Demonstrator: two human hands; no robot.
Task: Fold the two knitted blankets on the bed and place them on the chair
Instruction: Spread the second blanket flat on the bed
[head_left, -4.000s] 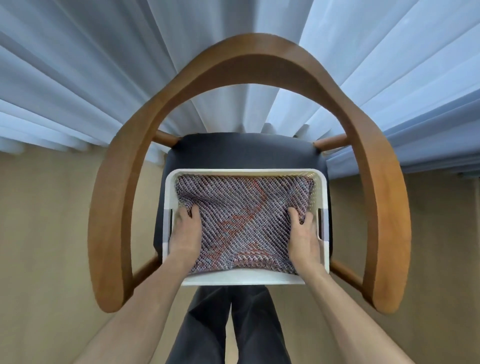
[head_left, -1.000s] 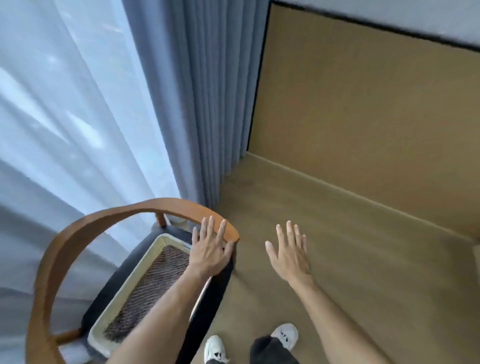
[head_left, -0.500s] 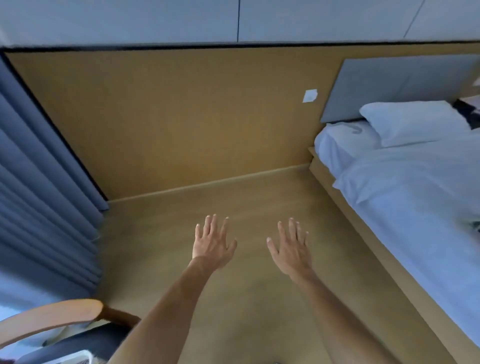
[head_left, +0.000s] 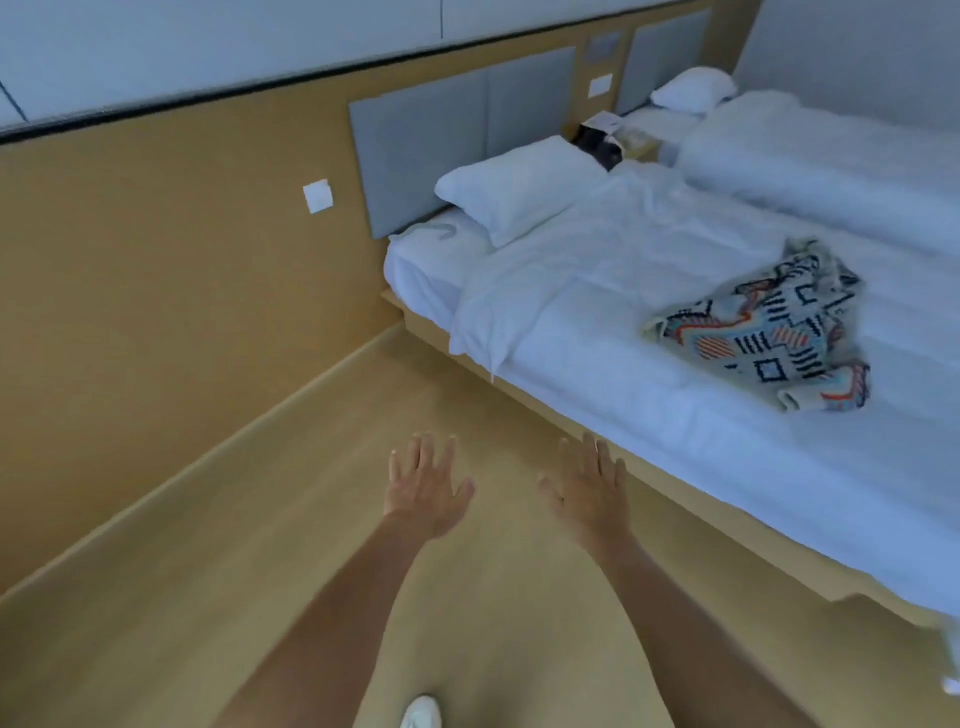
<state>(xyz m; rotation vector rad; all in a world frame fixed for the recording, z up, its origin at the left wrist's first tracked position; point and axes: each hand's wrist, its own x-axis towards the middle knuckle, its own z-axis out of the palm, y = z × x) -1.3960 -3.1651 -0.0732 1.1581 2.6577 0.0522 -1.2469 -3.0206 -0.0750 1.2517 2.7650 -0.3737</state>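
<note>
Left hand (head_left: 427, 493) and right hand (head_left: 587, 492) both released, fingers spread, holding nothing, were over floor (head_left: 208, 597), patterned knitted blanket (head_left: 763, 332) lay crumpled on bed (head_left: 649, 405) at 2 o'clock, well apart from hands

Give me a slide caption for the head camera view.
Both hands, left and right, open and empty over the floor; patterned blanket lies crumpled on the bed.

head camera looks down (wide, standing height) toward bed (head_left: 675, 426).
</note>
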